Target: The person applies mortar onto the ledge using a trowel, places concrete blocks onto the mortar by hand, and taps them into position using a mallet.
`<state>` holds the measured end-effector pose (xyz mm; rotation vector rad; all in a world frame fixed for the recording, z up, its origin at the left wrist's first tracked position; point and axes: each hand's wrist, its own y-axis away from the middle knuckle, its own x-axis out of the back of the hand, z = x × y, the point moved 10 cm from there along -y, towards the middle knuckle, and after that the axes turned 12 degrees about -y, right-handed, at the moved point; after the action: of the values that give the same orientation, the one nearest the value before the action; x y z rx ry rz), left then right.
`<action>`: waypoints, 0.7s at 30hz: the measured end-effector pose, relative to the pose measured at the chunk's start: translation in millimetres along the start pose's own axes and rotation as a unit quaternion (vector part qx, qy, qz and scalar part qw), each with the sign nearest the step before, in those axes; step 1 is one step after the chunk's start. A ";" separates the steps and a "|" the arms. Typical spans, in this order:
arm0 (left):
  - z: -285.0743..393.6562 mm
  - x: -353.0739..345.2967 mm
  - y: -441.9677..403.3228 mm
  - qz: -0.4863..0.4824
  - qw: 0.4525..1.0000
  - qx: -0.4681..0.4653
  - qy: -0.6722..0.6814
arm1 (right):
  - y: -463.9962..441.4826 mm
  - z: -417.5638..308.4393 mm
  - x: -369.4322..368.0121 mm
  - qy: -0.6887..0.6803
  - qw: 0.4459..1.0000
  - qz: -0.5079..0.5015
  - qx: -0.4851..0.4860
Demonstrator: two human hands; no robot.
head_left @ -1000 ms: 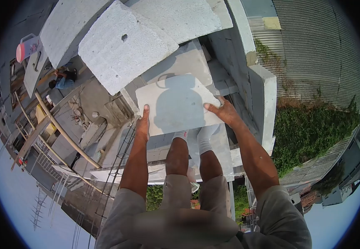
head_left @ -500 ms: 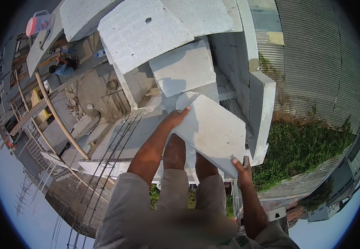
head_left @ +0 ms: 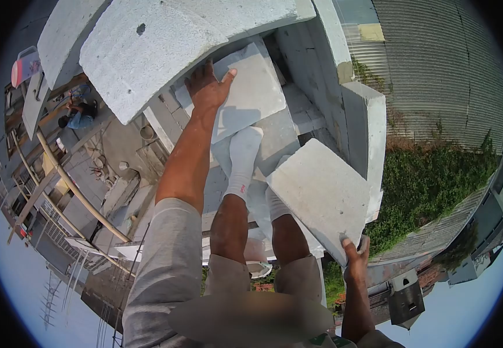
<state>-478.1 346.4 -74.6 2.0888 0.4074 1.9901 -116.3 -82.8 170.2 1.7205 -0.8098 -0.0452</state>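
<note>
My right hand [head_left: 355, 254] grips the lower corner of a pale block [head_left: 324, 188], which is tilted beside my right leg. My left hand [head_left: 210, 87] has its fingers spread on a second pale block [head_left: 251, 95], near the edge of a large rough slab [head_left: 164, 43]. That second block lies in front of my feet. My left foot, in a white sock [head_left: 243, 159], stands just below it. The underside of the tilted block is mostly hidden.
At the left, another person [head_left: 80, 115] sits on a lower level, near wooden poles [head_left: 74, 188] and a red-lidded container [head_left: 25, 66]. A block wall [head_left: 370, 133] rises on the right, beside green plants [head_left: 431, 191] and corrugated roofing [head_left: 437, 69].
My left hand has let go of the block that both hands held and has reached forward onto the other block. The held block has swung to the right in my right hand.
</note>
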 end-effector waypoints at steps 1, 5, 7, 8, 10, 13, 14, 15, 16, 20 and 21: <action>2.9 0.4 -3.4 -0.018 1.000 0.003 -0.013 | -1.1 1.0 3.0 0.006 1.000 0.009 0.003; 3.8 2.7 -9.0 -0.223 0.975 -0.020 -0.011 | -0.5 17.1 20.4 -0.026 0.998 0.061 0.008; 1.1 11.7 1.2 -0.184 0.982 -0.046 0.004 | 1.0 6.0 1.9 -0.068 0.998 -0.007 -0.013; -1.1 15.2 7.9 -0.165 0.984 -0.059 0.009 | 1.3 6.4 1.5 -0.068 0.998 -0.011 -0.011; 0.5 18.6 13.5 -0.134 0.987 -0.062 0.066 | -2.8 5.8 1.8 -0.069 0.997 -0.019 0.000; 7.5 13.9 18.8 -0.159 0.974 -0.067 0.145 | -3.4 -4.0 8.5 -0.025 0.999 0.011 0.040; 10.5 11.0 20.1 -0.175 0.970 -0.072 0.151 | -2.6 -8.0 7.5 -0.026 0.999 0.003 0.041; 14.5 11.7 21.2 -0.191 0.966 -0.077 0.155 | 1.0 -19.2 1.0 -0.029 0.999 -0.005 0.040; 14.2 13.0 22.0 -0.196 0.965 -0.071 0.157 | 3.4 -24.4 -2.8 -0.029 0.999 -0.013 0.036; 20.2 25.2 31.7 -0.159 0.974 -0.104 0.123 | 6.1 -23.2 14.0 0.008 0.997 0.037 0.065; 27.3 34.1 33.2 -0.130 0.977 -0.129 0.105 | 7.5 -23.2 15.3 0.003 0.997 0.039 0.066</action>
<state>-448.0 328.0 -32.6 1.5902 0.4110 1.9902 -98.4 -72.0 189.9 1.8109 -0.8906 0.0677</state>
